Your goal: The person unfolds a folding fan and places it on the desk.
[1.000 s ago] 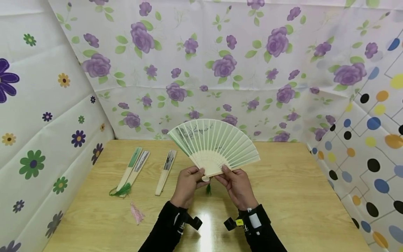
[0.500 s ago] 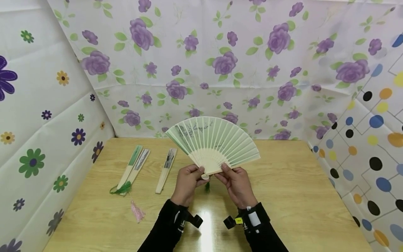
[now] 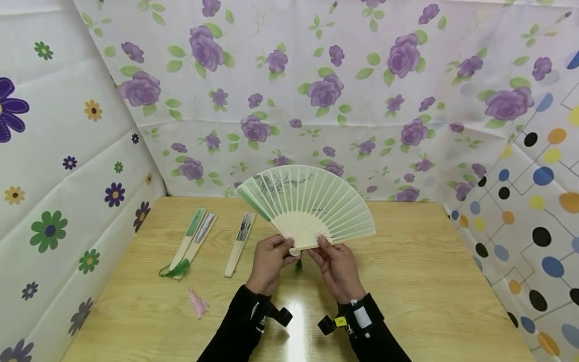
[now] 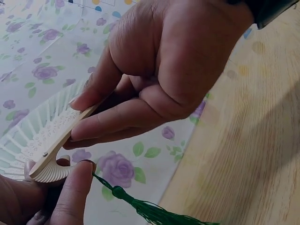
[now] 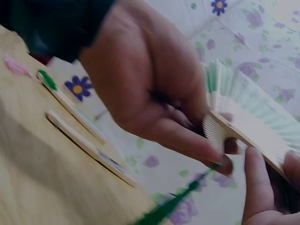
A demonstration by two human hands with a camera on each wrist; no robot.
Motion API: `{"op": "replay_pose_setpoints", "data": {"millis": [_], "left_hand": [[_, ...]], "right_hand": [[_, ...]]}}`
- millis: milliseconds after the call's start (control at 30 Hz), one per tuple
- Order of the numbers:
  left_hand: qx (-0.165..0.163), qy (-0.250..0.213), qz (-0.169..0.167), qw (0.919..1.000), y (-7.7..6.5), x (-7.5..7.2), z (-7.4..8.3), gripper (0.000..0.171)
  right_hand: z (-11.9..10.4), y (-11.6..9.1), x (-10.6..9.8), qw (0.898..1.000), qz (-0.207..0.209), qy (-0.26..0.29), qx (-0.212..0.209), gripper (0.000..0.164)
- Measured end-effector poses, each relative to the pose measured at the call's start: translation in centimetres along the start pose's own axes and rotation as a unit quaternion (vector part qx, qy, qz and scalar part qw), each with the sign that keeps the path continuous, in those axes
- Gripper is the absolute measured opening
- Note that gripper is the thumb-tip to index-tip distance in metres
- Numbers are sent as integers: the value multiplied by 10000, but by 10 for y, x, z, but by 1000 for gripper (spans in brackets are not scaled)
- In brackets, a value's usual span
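A pale green folding fan [image 3: 312, 201] with a dark branch print is spread wide above the table. My left hand [image 3: 268, 264] pinches its pivot end, thumb on the near face. My right hand [image 3: 340, 269] grips the right guard stick [image 4: 63, 138] between thumb and fingers. Below the pivot hangs a green tassel [image 4: 140, 204], leaving from beside the left fingertips. In the right wrist view, the left hand [image 5: 145, 84] looms large at the pivot. The right hand [image 5: 267, 197] shows at the lower right, on the guard stick.
Left of the hands lie several folded fans: a green-topped one [image 3: 192, 229], a grey-printed one beside it [image 3: 202, 236] and another apart [image 3: 239, 244]. A green tassel [image 3: 178, 270] and a pink tassel [image 3: 197, 303] lie near them. Patterned cloth walls [image 3: 294, 100] enclose the wooden table [image 3: 416, 281].
The fan's right edge has swung slightly downward, so it is spread a little wider. My right wrist has shifted slightly left. Both hands keep their hold; the view has shifted a little.
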State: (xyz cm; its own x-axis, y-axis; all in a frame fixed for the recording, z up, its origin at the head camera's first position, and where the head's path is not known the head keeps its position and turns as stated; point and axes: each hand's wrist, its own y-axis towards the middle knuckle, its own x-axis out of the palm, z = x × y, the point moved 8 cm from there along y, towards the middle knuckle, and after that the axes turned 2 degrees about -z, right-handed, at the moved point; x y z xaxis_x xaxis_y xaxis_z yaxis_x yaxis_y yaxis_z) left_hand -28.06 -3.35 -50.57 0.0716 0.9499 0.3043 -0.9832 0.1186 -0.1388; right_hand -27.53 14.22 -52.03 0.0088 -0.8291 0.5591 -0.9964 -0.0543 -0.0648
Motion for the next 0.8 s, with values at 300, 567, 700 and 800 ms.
{"op": "replay_pose_setpoints", "data": {"millis": [300,567,700,800], "left_hand": [[141,-5,-130,9998,-3,-1,3,16],[147,48,-38,9999,-3,-1,5,17],[206,32,68,9998,-3,-2,6,22],[236,13,162,9996,-2,-3,6,25]], "right_hand": [[-8,4,-1,9995,-56,-211,-214,26],[-12,0,-5,9994,5,-160,-300,23],[-4,-4,-5,9996,127,126,-238,25],[3,-8,-4,9989,272,348,-184,26]]}}
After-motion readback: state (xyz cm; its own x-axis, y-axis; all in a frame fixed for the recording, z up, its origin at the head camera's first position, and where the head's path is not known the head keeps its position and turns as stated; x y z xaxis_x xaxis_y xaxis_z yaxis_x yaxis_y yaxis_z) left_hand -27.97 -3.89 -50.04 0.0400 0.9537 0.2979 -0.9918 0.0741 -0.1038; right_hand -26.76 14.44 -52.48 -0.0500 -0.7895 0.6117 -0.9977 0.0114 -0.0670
